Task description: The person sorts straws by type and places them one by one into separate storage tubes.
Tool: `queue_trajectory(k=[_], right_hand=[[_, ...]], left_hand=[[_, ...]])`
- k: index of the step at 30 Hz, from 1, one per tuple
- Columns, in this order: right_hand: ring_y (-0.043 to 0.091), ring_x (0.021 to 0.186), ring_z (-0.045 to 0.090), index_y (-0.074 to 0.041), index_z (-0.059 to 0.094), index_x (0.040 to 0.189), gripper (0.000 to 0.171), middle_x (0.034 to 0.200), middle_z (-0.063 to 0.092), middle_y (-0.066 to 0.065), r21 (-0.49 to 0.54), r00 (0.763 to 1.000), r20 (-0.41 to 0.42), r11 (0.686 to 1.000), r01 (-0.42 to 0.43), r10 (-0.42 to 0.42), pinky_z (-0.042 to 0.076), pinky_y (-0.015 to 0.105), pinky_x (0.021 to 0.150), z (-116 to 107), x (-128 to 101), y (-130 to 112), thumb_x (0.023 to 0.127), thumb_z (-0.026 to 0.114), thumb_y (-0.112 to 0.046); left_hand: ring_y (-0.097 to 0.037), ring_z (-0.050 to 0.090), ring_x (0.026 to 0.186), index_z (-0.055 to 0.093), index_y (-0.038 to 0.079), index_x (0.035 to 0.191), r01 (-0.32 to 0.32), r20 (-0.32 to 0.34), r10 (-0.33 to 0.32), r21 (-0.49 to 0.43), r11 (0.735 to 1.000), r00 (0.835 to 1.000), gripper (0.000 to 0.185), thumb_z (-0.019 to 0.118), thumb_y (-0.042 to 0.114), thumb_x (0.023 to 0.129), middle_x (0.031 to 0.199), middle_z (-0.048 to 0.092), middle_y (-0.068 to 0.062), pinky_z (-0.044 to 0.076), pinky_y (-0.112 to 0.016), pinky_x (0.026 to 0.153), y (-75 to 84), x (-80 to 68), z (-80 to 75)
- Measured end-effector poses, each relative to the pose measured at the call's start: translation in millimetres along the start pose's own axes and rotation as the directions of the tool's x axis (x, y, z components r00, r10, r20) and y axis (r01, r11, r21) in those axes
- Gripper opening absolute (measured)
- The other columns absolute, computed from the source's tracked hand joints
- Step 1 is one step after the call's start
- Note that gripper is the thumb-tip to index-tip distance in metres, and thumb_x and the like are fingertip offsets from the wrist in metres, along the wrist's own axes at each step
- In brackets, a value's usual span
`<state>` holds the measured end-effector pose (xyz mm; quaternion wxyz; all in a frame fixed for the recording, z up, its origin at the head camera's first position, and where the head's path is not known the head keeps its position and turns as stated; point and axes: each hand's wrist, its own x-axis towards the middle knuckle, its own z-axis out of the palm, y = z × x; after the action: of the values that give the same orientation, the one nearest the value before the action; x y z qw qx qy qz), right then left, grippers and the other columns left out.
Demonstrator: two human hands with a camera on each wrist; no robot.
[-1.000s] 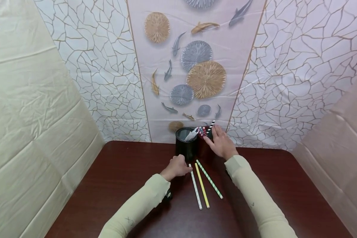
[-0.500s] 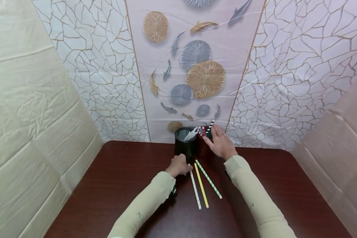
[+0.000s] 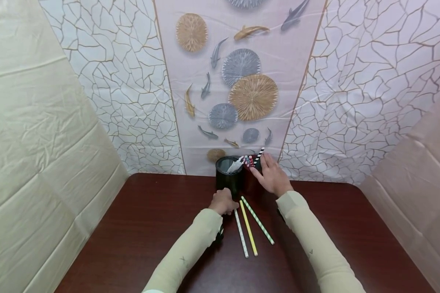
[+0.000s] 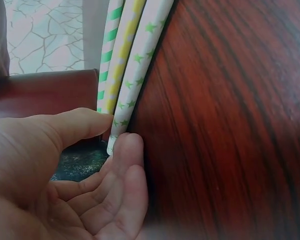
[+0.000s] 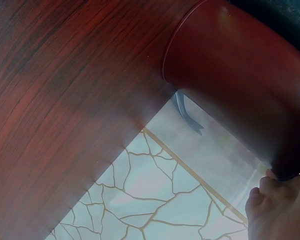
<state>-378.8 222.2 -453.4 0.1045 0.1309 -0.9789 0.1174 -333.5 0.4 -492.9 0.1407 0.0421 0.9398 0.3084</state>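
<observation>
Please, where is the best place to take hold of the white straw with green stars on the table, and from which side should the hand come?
Probably at its far end, beside the black cup. The star straw lies flat on the table, outermost on the left of three straws, so that side is free. The left hand is already there, thumb and fingertip at its tip: pinch across it, coming from the left.

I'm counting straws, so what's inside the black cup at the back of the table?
The black cup shows a whitish straw or two leaning against its rim. Its lower inside is hidden by the wall, so more could be there. The other straws stand in the red cup.
</observation>
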Motion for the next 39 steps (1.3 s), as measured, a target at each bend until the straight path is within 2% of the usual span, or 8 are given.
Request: queue_trajectory(k=[5,13,19,28,33,35,39], right_hand=[[0.042,0.164,0.015,0.008,0.018,0.165,0.089,0.175,0.015,0.026,-0.011,1.000,0.006,1.000,0.002,-0.002,0.022,0.056,0.132,0,0,0,0.111,0.031,-0.062],[0.042,0.164,0.015,0.009,0.019,0.164,0.088,0.175,0.016,0.027,-0.018,1.000,0.004,1.000,0.008,-0.008,0.023,0.056,0.132,-2,1,0,0.111,0.032,-0.061],[0.043,0.164,0.016,0.009,0.020,0.164,0.088,0.174,0.018,0.028,-0.019,1.000,-0.011,1.000,0.013,-0.013,0.022,0.056,0.132,-1,2,-1,0.111,0.033,-0.060],[0.043,0.164,0.015,0.009,0.018,0.165,0.088,0.175,0.015,0.028,-0.008,1.000,0.006,1.000,0.004,-0.004,0.022,0.056,0.132,-2,0,0,0.111,0.033,-0.060],[0.044,0.164,0.015,0.008,0.017,0.165,0.088,0.175,0.015,0.028,0.004,1.000,0.008,1.000,-0.001,0.001,0.022,0.057,0.132,-1,-1,0,0.111,0.035,-0.060],[0.044,0.164,0.015,0.008,0.016,0.165,0.088,0.175,0.015,0.028,0.003,1.000,0.008,1.000,-0.003,0.003,0.022,0.057,0.132,0,-1,0,0.111,0.035,-0.060],[0.044,0.164,0.014,0.008,0.016,0.165,0.089,0.175,0.013,0.028,-0.002,1.000,0.008,1.000,-0.002,0.002,0.021,0.057,0.132,0,0,-1,0.111,0.032,-0.061]], left_hand=[[-0.025,0.069,0.058,0.068,0.005,0.090,0.033,-0.005,-0.033,0.004,0.999,0.999,0.021,0.076,0.023,0.097,0.062,0.069,-0.009,0.047,-0.034,0.048,-0.5,6.3,3.3],[-0.024,0.068,0.056,0.069,0.005,0.086,0.058,-0.002,-0.058,-0.010,0.998,0.998,0.021,0.075,0.022,0.098,0.060,0.068,-0.007,0.046,-0.033,0.047,-2.2,9.6,4.4],[-0.023,0.068,0.057,0.064,0.004,0.099,0.059,0.003,-0.059,-0.045,0.997,0.998,0.021,0.075,0.022,0.097,0.062,0.070,-0.006,0.047,-0.031,0.047,-4.2,8.9,2.6],[-0.020,0.067,0.051,0.067,0.007,0.079,0.074,0.007,-0.074,-0.109,0.991,0.997,0.022,0.077,0.019,0.095,0.059,0.071,-0.006,0.056,-0.032,0.050,-8.3,16.6,3.5],[-0.020,0.069,0.052,0.068,0.005,0.078,0.073,0.014,-0.071,-0.139,0.988,0.997,0.022,0.075,0.016,0.095,0.060,0.072,-0.008,0.057,-0.031,0.050,-10.1,16.1,2.6],[-0.018,0.067,0.051,0.068,0.005,0.077,0.064,0.019,-0.062,-0.148,0.987,0.998,0.023,0.075,0.018,0.096,0.059,0.071,-0.006,0.056,-0.030,0.049,-16.2,22.5,6.8],[-0.017,0.067,0.051,0.069,0.005,0.076,0.058,0.025,-0.055,-0.180,0.982,0.998,0.024,0.073,0.017,0.096,0.058,0.070,-0.006,0.057,-0.029,0.050,-18.9,21.1,4.9]])
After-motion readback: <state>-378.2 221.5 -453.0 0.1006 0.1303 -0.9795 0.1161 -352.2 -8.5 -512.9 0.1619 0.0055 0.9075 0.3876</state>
